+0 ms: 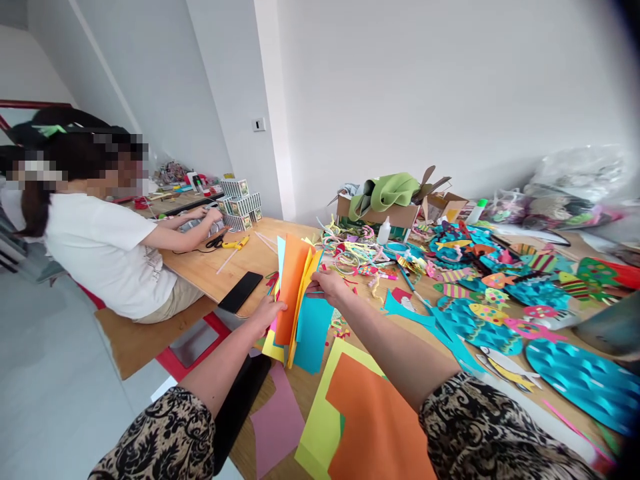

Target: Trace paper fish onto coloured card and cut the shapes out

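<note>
Between my hands stands a bundle of coloured paper sheets (291, 293), with orange, yellow, pale blue and pink edges fanned apart. My left hand (270, 315) grips the bundle's near left side, thumb on the orange sheet. At its upper right edge, my right hand (327, 285) is closed on some of the yellow sheets. Just right of the bundle hangs or lies a blue sheet (314, 333); which of the two I cannot tell. Larger orange paper (377, 420) on a yellow-green sheet (320, 427) and a mauve piece (277, 420) lie nearer me on the table.
A black phone (241, 292), yellow glue gun (236, 252) and scissors (216, 241) lie to the left, near a seated person (105, 247). Paper fish (487, 312), blue shiny ovals (580, 380) and scraps cover the right side. A glue bottle (384, 232) stands before a cardboard box (405, 215).
</note>
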`<action>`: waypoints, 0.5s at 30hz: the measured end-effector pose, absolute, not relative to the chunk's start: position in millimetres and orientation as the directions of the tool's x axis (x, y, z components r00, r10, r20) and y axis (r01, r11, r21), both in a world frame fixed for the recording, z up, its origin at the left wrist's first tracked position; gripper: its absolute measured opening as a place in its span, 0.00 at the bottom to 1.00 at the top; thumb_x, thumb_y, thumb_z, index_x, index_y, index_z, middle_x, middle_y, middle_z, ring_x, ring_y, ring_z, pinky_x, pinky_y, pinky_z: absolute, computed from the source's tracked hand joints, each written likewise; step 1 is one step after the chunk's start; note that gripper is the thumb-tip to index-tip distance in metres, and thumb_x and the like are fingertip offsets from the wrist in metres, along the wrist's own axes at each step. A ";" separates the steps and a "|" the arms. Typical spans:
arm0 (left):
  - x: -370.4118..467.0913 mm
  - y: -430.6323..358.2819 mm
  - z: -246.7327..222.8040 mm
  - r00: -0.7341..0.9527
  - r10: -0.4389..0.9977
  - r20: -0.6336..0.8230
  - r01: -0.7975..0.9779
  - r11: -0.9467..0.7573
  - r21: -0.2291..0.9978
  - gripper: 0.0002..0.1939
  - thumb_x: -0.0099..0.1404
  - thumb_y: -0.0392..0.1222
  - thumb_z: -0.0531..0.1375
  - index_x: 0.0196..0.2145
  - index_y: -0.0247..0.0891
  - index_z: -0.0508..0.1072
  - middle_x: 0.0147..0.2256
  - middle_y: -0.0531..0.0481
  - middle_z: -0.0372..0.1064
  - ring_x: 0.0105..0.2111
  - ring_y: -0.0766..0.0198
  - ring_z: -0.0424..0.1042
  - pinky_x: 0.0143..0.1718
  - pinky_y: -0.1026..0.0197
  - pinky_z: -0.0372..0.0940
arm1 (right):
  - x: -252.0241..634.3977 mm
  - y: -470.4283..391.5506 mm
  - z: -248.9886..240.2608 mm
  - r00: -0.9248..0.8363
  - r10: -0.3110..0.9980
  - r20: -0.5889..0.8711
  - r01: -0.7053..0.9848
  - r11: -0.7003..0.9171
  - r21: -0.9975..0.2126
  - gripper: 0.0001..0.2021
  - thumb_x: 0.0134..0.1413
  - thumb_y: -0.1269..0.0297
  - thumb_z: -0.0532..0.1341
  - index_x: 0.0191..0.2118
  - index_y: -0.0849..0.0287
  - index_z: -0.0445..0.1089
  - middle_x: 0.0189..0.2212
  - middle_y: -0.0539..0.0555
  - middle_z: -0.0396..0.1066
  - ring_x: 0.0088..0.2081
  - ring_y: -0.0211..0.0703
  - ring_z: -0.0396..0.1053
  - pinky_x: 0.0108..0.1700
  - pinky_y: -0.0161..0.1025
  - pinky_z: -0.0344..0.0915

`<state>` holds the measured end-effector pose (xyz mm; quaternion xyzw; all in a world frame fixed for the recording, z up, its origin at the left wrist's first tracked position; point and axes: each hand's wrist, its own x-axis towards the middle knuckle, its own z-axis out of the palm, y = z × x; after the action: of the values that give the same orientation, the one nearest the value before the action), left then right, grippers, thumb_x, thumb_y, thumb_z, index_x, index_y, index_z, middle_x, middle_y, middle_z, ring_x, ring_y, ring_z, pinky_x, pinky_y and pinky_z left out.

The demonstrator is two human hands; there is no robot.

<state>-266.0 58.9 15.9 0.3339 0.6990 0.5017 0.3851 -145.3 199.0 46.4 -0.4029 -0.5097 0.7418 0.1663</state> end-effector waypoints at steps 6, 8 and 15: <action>-260.0 54.7 25.1 -0.438 0.880 -0.183 0.060 0.232 0.971 0.19 0.54 0.51 0.65 0.39 0.35 0.75 0.31 0.44 0.75 0.39 0.50 0.74 0.39 0.55 0.68 | -163.1 187.2 50.0 -0.588 0.687 -0.428 0.154 -0.424 -0.892 0.16 0.62 0.59 0.59 0.52 0.61 0.66 0.49 0.57 0.69 0.45 0.45 0.71 0.45 0.47 0.70; -258.9 53.2 27.8 -0.426 0.886 -0.183 0.064 0.232 0.971 0.21 0.51 0.51 0.67 0.39 0.35 0.75 0.30 0.45 0.75 0.38 0.51 0.73 0.37 0.56 0.68 | -163.1 185.6 51.3 -0.585 0.688 -0.429 0.157 -0.423 -0.892 0.16 0.62 0.59 0.59 0.52 0.61 0.66 0.49 0.57 0.68 0.45 0.45 0.70 0.45 0.48 0.70; -263.2 55.5 21.7 -0.441 0.873 -0.210 0.073 0.268 0.961 0.18 0.49 0.49 0.68 0.33 0.35 0.73 0.25 0.50 0.69 0.32 0.56 0.71 0.32 0.59 0.65 | -152.1 187.2 49.5 -0.575 0.698 -0.427 0.156 -0.418 -0.895 0.16 0.62 0.60 0.59 0.52 0.61 0.66 0.49 0.57 0.69 0.45 0.45 0.70 0.45 0.48 0.70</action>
<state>-263.2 55.5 21.7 0.3439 0.6877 0.4976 0.4016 -152.1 187.2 49.5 -0.4218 -0.5063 0.7288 0.1859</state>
